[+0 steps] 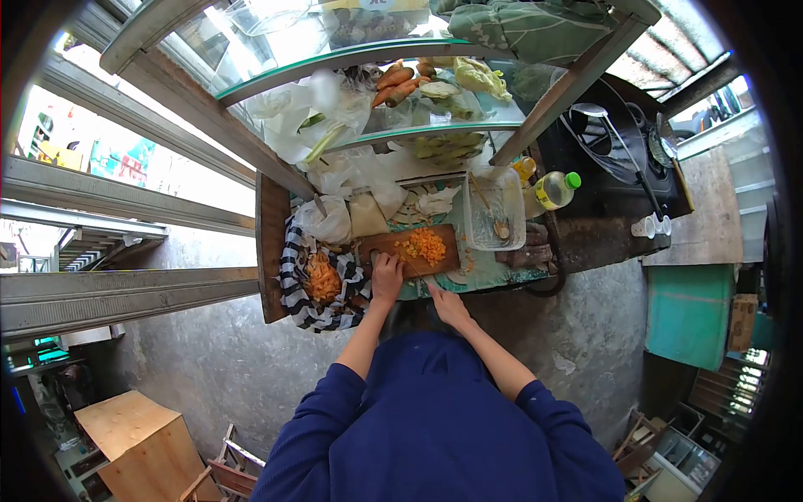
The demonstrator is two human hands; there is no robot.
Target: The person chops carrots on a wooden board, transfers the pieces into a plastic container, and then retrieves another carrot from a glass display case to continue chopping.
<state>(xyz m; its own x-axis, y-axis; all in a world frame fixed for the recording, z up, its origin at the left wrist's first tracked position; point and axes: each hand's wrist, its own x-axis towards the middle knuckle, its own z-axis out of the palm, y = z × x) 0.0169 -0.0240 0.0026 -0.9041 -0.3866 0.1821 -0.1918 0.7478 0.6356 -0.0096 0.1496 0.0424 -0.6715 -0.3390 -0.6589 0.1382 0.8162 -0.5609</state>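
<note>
A wooden cutting board (447, 261) lies on the green work surface, with a heap of chopped orange pieces (425, 245) on it. My left hand (387, 278) rests on the board's left part, its fingers bent and pressed down; what lies beneath them is too small to tell. Just right of it, at the board's near edge, my right hand (451, 307) is closed round something thin that looks like a knife, mostly hidden. To the left, a basket lined with black-and-white striped cloth (291, 266) holds orange shreds or peelings (323, 279).
Behind the board are plastic bags (324, 219) and a clear container (493, 209) with a spoon. A green-capped bottle (556, 191) stands right of it, before a black stove (615, 151). Glass shelves (418, 132) with carrots (397, 84) hang above the far side.
</note>
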